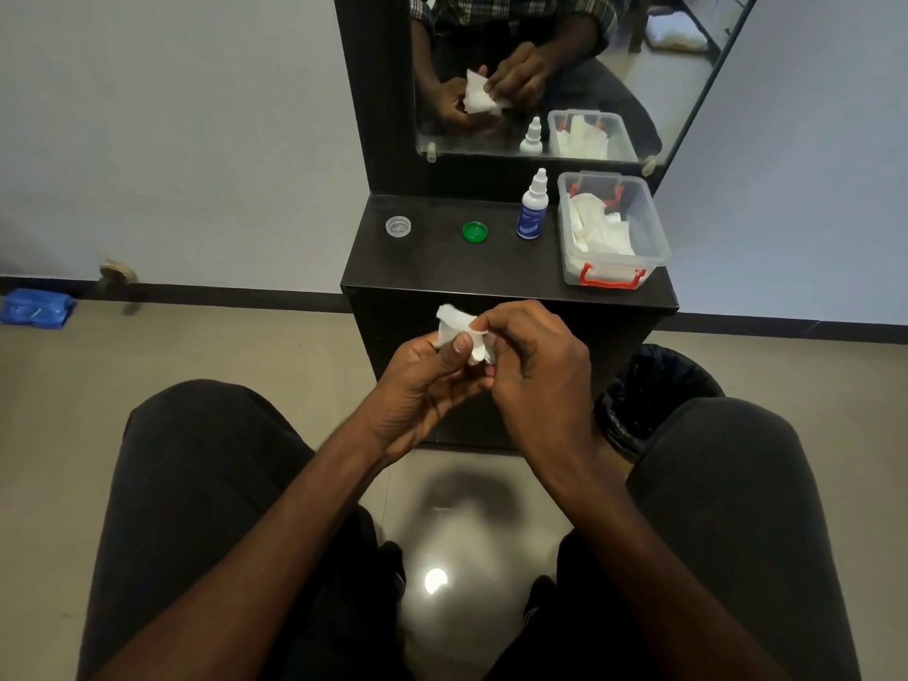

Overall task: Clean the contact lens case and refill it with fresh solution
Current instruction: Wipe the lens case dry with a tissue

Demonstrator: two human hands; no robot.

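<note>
Both hands meet in front of the black stand. My left hand grips a crumpled white tissue with the thumb pressed on it. My right hand has its fingers curled into the same tissue from the right. Whatever lies inside the tissue is hidden. On the stand's top sit a clear round cap at the left, a green round cap in the middle, and a white solution bottle with a blue label, standing upright.
A clear plastic box with red latches holds folded white tissues at the stand's right end. A mirror rises behind it. A black-lined bin stands on the floor to the right. My knees frame the lower view.
</note>
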